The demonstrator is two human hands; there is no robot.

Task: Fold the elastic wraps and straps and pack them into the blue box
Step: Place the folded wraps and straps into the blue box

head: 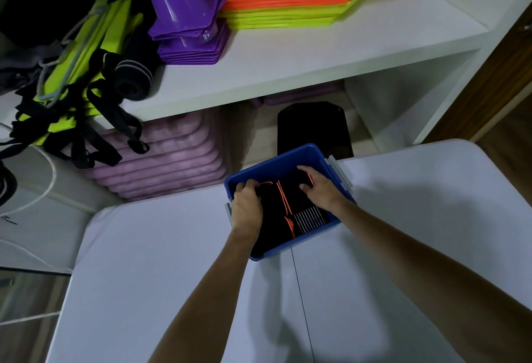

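A blue box (pixel 288 158) stands at the far edge of the white table (pixel 172 276). Inside it lie folded black wraps with orange stripes (pixel 283 204) and a white-striped patch near the front. My left hand (pixel 246 207) reaches into the box's left side, fingers curled round the edge of the black wraps. On the right side, my right hand (pixel 319 188) lies on the wraps with its fingers spread and fairly straight, pressing down.
A white shelf (pixel 288 54) behind the table carries purple cones (pixel 184 14), orange and yellow-green hexagon rings (pixel 288 2), rolled dark wraps (pixel 134 77) and black straps with yellow-green pieces (pixel 72 89). Purple mats (pixel 172 155) are stacked below it.
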